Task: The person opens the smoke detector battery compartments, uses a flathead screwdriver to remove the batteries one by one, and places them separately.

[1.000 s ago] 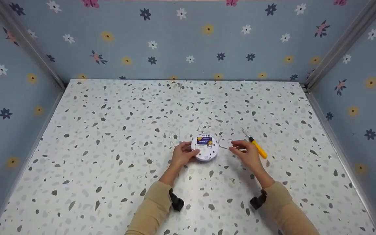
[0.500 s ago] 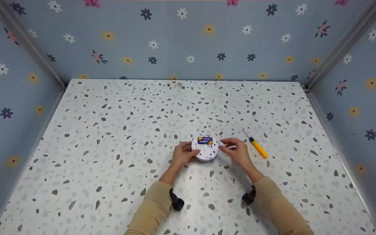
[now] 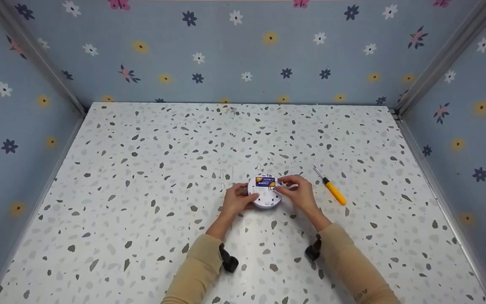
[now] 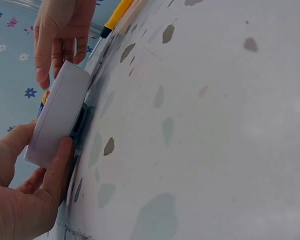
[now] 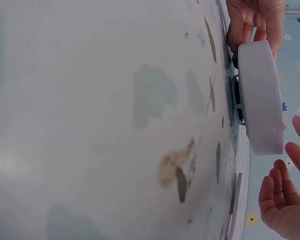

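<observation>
One white round device (image 3: 262, 197), between my two hands, low over speckled tabletop (image 3: 163, 169). One blue-and-yellow block (image 3: 264, 182) on its upper face. One yellow-handled screwdriver (image 3: 333, 191), lying just right of my right hand (image 3: 301, 192). Left hand (image 3: 234, 200): clamped on device's left edge, thumb on upper face, fingers at side and underneath. Right hand: thumb and forefinger slightly apart at right rim; can't tell if tips touch device or pinch anything small.
</observation>
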The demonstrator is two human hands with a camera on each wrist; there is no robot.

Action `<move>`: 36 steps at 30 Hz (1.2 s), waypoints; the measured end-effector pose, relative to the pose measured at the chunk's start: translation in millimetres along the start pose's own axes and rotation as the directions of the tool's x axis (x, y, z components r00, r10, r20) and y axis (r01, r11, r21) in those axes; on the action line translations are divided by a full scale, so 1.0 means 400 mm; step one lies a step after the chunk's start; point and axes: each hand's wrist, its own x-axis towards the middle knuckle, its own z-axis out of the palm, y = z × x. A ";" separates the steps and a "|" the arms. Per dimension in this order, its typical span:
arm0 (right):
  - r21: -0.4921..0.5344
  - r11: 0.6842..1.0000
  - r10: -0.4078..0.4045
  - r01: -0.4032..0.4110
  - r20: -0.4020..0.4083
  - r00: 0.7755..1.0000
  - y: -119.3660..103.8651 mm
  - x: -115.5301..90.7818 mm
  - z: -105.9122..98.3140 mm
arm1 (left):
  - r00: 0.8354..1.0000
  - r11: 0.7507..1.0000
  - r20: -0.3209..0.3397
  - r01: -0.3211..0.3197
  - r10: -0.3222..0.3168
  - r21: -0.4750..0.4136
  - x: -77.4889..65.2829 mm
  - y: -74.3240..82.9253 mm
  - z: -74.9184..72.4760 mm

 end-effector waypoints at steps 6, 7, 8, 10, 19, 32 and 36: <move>-0.001 1.000 -0.008 0.008 -0.002 1.000 -0.002 0.008 0.014 | 0.999 0.999 -0.017 0.033 -0.033 0.027 0.014 -0.016 0.000; 0.002 1.000 -0.006 0.006 -0.003 1.000 -0.002 0.009 0.016 | 0.999 0.999 -0.015 0.034 -0.034 0.025 0.014 -0.016 0.000; 0.001 1.000 0.000 0.000 -0.002 1.000 -0.002 0.010 0.018 | 0.999 0.999 -0.014 0.035 -0.035 0.018 0.014 -0.015 0.000; -0.003 1.000 0.011 -0.011 -0.002 1.000 -0.004 0.011 0.022 | 0.999 0.999 -0.011 0.035 -0.035 0.003 0.014 -0.016 0.000; -0.026 0.998 0.064 -0.064 0.002 0.998 -0.011 0.018 0.029 | 0.999 0.999 -0.014 0.034 -0.033 0.010 0.015 -0.016 0.000; -0.045 0.986 0.166 -0.164 0.050 0.985 -0.024 0.037 0.024 | 0.999 1.000 -0.019 0.026 -0.026 0.003 0.019 -0.021 0.002; -0.028 0.987 0.159 -0.158 0.057 0.986 -0.024 0.041 0.022 | 1.000 1.000 -0.017 0.023 -0.022 0.003 0.018 -0.020 0.001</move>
